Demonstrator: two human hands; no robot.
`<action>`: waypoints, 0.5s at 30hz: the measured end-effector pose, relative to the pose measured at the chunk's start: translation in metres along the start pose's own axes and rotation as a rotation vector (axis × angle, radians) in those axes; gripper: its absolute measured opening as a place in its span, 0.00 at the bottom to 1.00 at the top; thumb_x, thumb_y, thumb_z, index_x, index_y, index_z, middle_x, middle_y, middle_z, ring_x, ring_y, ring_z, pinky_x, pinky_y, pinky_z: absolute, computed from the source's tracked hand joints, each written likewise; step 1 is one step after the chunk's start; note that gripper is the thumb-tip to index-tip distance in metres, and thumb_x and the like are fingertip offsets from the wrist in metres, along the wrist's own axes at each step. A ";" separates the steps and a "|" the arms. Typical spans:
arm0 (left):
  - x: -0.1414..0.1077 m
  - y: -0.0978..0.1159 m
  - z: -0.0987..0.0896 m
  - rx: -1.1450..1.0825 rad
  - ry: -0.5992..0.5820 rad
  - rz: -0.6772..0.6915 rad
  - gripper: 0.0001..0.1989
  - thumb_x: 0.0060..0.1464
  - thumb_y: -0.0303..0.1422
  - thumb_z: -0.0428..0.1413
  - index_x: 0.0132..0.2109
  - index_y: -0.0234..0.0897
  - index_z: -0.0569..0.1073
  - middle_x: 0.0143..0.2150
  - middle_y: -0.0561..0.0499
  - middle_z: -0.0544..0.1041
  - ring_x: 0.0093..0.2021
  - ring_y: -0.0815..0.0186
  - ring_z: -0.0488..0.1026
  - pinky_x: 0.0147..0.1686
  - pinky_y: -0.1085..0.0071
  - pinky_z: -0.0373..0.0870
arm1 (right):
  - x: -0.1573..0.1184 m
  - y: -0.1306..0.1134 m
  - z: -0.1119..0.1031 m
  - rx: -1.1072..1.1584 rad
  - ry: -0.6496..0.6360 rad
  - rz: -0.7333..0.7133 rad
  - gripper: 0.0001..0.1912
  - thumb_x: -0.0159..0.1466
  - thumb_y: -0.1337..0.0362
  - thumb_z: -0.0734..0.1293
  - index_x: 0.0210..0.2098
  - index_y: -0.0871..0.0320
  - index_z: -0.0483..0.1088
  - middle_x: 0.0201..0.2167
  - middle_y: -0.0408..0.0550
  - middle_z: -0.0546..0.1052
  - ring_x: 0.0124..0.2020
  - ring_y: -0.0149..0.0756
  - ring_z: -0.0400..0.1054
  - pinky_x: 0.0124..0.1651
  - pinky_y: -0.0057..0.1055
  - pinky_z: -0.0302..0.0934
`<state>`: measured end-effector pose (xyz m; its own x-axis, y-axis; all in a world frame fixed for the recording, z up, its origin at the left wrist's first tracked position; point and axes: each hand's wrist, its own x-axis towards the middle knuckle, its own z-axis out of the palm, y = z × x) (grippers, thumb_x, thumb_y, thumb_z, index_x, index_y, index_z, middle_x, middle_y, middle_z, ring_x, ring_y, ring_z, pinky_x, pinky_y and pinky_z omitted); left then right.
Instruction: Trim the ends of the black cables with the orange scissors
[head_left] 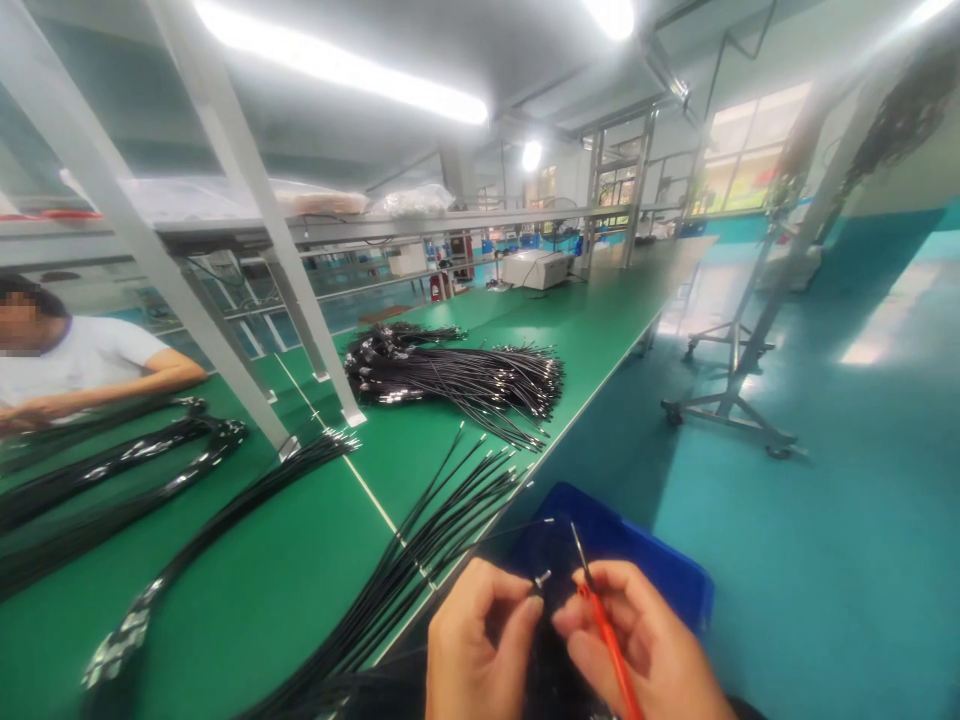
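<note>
My left hand point(487, 635) is closed in a pinch between thumb and forefinger on a black cable end with a small silvery metal tip point(542, 579). Just to the right, my right hand point(637, 640) is wrapped around a red-handled tool point(613, 650). A thin, light-tipped piece sticks up from its fingers; whether it belongs to the tool or is another cable end I cannot tell. The two hands are close together, apart from each other, over the table's front edge. Beside my left hand, a fan of loose black cables point(420, 535) lies across the green table point(225, 600).
A large bundle of black cables point(457, 375) lies farther along the table. Below the edge stands a blue bin point(660, 560). Metal posts point(247, 180) rise from the tabletop. At left sits a person in white point(97, 360) near more cable bundles. A wheeled stand point(731, 400) is at right.
</note>
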<state>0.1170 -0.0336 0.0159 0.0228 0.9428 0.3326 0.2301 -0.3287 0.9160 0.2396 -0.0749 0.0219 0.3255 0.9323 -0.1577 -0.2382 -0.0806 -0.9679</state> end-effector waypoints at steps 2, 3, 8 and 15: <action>-0.002 0.002 0.002 0.014 -0.006 0.027 0.07 0.48 0.29 0.58 0.24 0.39 0.73 0.21 0.56 0.71 0.23 0.68 0.67 0.25 0.76 0.62 | 0.004 -0.003 0.004 0.067 0.047 0.003 0.22 0.45 0.58 0.76 0.36 0.54 0.65 0.25 0.41 0.78 0.27 0.34 0.70 0.30 0.27 0.63; -0.003 0.002 0.003 0.024 -0.007 0.039 0.07 0.48 0.29 0.58 0.23 0.39 0.72 0.21 0.56 0.71 0.22 0.68 0.67 0.24 0.76 0.62 | 0.006 -0.004 0.006 0.100 0.052 0.023 0.24 0.45 0.56 0.77 0.36 0.54 0.65 0.24 0.40 0.77 0.24 0.32 0.69 0.27 0.25 0.61; -0.008 -0.001 0.006 0.130 0.000 0.141 0.08 0.51 0.27 0.56 0.24 0.40 0.71 0.21 0.56 0.68 0.21 0.69 0.66 0.23 0.76 0.60 | 0.013 -0.006 0.014 0.273 0.062 0.099 0.25 0.45 0.52 0.77 0.36 0.55 0.65 0.17 0.35 0.71 0.14 0.22 0.57 0.18 0.19 0.52; -0.011 -0.003 0.010 0.256 0.004 0.180 0.09 0.53 0.27 0.54 0.26 0.39 0.71 0.22 0.56 0.67 0.22 0.69 0.66 0.23 0.75 0.59 | 0.008 0.009 0.019 0.047 0.178 -0.100 0.15 0.50 0.59 0.73 0.34 0.54 0.67 0.24 0.41 0.76 0.24 0.33 0.71 0.27 0.25 0.65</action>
<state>0.1263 -0.0423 0.0073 0.0818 0.8704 0.4854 0.4606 -0.4649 0.7561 0.2226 -0.0612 0.0153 0.5054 0.8573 -0.0977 -0.2375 0.0294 -0.9709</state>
